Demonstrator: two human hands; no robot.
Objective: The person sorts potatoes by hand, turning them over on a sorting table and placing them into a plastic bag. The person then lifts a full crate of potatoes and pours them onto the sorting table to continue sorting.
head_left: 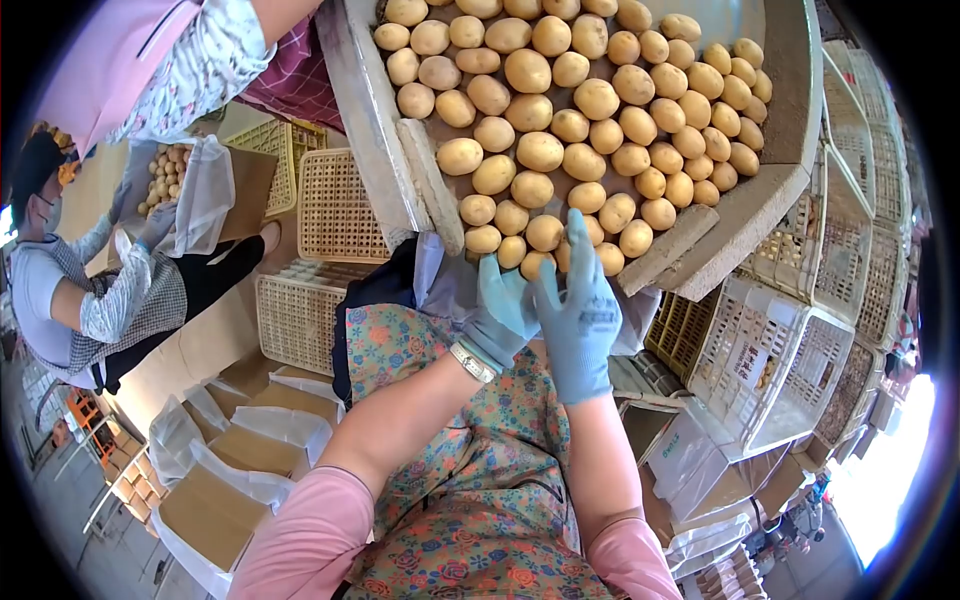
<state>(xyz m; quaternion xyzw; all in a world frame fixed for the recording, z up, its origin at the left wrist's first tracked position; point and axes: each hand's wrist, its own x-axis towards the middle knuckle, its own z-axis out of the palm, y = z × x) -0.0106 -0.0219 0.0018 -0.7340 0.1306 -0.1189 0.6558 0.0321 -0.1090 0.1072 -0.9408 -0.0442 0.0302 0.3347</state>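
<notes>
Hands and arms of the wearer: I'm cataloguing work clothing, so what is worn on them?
Both hands wear light blue knit gloves; the right hand shows faint dark print on the back of its glove. The left hand has a pale ribbed cuff band at the wrist. The forearms are uncovered, with pink short sleeves at the upper arms over a floral-patterned apron.

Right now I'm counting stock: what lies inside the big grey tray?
The tray holds yellow potatoes, filling it. Both gloved hands, left and right, cover some at its near edge; its floor barely shows.

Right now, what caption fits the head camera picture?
Gloved left hand and right hand reach potatoes on a tray.
</notes>
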